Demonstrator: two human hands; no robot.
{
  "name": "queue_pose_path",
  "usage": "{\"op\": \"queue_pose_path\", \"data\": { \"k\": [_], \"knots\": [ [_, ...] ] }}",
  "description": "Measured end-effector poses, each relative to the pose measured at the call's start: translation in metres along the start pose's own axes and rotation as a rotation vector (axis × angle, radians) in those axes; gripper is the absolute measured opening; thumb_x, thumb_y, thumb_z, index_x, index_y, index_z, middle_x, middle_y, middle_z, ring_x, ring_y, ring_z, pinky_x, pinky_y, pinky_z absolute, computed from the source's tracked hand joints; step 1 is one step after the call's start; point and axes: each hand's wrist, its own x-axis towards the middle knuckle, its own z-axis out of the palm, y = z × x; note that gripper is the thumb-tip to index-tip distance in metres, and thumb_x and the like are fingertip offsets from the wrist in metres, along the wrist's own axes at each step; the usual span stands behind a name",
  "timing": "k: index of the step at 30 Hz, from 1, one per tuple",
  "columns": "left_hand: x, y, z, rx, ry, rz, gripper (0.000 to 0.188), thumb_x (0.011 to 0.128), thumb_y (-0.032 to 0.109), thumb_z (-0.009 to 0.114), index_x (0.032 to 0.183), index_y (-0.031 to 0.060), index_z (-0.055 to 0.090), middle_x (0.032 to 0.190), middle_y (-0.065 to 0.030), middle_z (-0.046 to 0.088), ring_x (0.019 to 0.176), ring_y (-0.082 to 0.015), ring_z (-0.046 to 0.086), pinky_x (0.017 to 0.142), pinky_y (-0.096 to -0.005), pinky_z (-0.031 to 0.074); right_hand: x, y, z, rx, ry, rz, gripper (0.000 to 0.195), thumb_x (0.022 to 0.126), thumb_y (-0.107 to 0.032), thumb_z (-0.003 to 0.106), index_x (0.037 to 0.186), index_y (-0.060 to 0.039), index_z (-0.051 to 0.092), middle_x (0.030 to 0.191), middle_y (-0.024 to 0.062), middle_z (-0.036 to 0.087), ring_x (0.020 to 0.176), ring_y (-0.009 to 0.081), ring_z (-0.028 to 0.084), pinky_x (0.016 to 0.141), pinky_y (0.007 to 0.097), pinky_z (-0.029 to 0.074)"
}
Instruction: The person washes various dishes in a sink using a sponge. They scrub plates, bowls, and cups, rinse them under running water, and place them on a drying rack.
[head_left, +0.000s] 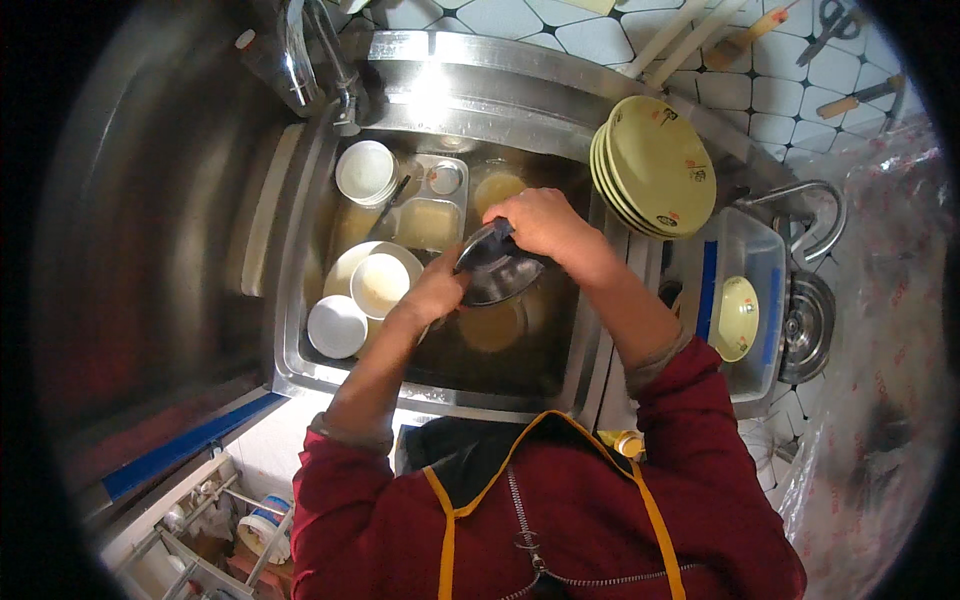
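Observation:
Over the sink, my left hand (435, 289) grips the left rim of a dark, shiny bowl (499, 274), which is tilted. My right hand (544, 221) holds its upper rim; whether a dark cloth or scrubber is under those fingers I cannot tell. Below them, the stainless steel sink (589, 315) holds murky water with yellowish plates lying under it. Left of my left hand are a white bowl (380, 285) resting in a larger pale bowl (409, 255), and another white bowl (337, 326). Behind these stand stacked white bowls (365, 171) beside a compartmented metal tray (427, 225).
A stack of yellow-green plates (660, 165) stands on the sink's right rim. Further right, a clear plastic tub (754, 240) contains a yellow bowl (739, 319). A faucet (300, 75) rises at the back left. Scissors (831, 26) and a brush (742, 41) lie against the tiles.

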Motion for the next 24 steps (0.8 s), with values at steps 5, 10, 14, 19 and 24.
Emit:
{"op": "queue_pose_path", "data": {
  "k": [5, 10, 14, 19, 24],
  "knots": [
    [-0.007, -0.006, 0.007, 0.129, 0.243, 0.140, 0.034, 0.081, 0.010, 0.045, 0.112, -0.0031, 0.049, 0.098, -0.0262, 0.057, 0.084, -0.0396, 0.058, 0.076, -0.0412, 0.045, -0.006, 0.055, 0.042, 0.827, 0.239, 0.166, 0.034, 0.071, -0.010, 0.064, 0.103, -0.0004, 0.058, 0.090, 0.0118, 0.063, 0.083, 0.0170, 0.059, 0.076, 0.0316, 0.045],
    [0.021, -0.057, 0.037, 0.095, 0.397, -0.197, 0.042, 0.078, 0.015, 0.046, 0.110, -0.0127, 0.045, 0.098, -0.0325, 0.055, 0.093, -0.0438, 0.054, 0.081, -0.0419, 0.042, -0.033, 0.050, 0.173, 1.675, 0.346, 0.669, 0.040, 0.074, -0.015, 0.065, 0.109, -0.0005, 0.053, 0.097, 0.0091, 0.060, 0.087, 0.0207, 0.058, 0.078, 0.0311, 0.046],
    [0.040, -0.082, 0.044, 0.018, 0.457, -0.074, 0.042, 0.074, 0.008, 0.045, 0.114, -0.0058, 0.042, 0.097, -0.0313, 0.055, 0.094, -0.0429, 0.054, 0.084, -0.0430, 0.041, -0.042, 0.049, 0.221, 0.943, 0.344, 0.854, 0.051, 0.072, -0.019, 0.067, 0.115, -0.0007, 0.047, 0.098, 0.0116, 0.059, 0.089, 0.0222, 0.056, 0.079, 0.0307, 0.044],
    [0.049, -0.080, 0.048, 0.187, 0.297, 0.015, 0.044, 0.071, 0.009, 0.053, 0.112, -0.0021, 0.042, 0.097, -0.0249, 0.057, 0.094, -0.0391, 0.054, 0.080, -0.0410, 0.043, -0.012, 0.043, 0.158, 1.190, 0.350, 0.841, 0.059, 0.070, -0.022, 0.063, 0.121, -0.0023, 0.041, 0.106, 0.0142, 0.055, 0.093, 0.0231, 0.054, 0.079, 0.0318, 0.043],
    [0.074, -0.112, 0.045, -0.401, -0.057, -0.055, 0.042, 0.076, 0.022, 0.054, 0.111, 0.0015, 0.045, 0.096, -0.0148, 0.057, 0.092, -0.0285, 0.056, 0.075, -0.0383, 0.047, -0.002, 0.033, 0.189, 1.275, 0.222, 0.357, 0.059, 0.064, -0.018, 0.060, 0.119, -0.0083, 0.042, 0.108, 0.0109, 0.054, 0.097, 0.0231, 0.051, 0.085, 0.0329, 0.039]
  ]
}}
